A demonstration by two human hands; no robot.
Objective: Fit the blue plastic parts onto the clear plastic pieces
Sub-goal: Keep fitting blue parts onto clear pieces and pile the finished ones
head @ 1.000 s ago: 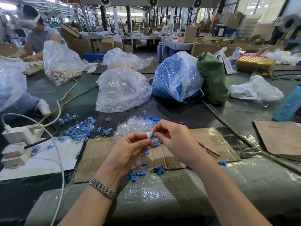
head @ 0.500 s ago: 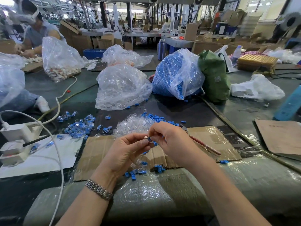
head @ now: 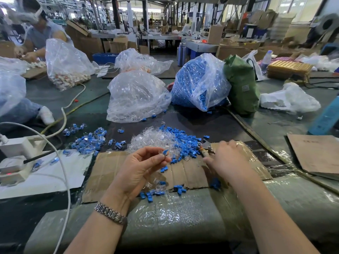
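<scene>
My left hand (head: 141,167) pinches a clear plastic piece with a blue part (head: 164,153) seated in it, held up over the cardboard sheet (head: 110,173). My right hand (head: 229,160) is off to the right, its fingers curled over the handles of a pair of pliers (head: 206,146) whose metal head sticks out to the left. Behind the hands lie a heap of loose clear pieces (head: 152,140) and a heap of loose blue parts (head: 185,142). A few more blue parts (head: 179,188) sit at the cardboard's near edge.
Fitted pieces (head: 88,140) are scattered at the left. Behind stand a bag of clear pieces (head: 135,96), a bag of blue parts (head: 198,81) and a green bag (head: 242,85). A power strip (head: 14,154) with a white cable (head: 66,180) lies left. Another person (head: 42,33) works far left.
My right hand has let go of the piece and moved right onto the pliers. The left hand keeps the piece, with the blue part now in it.
</scene>
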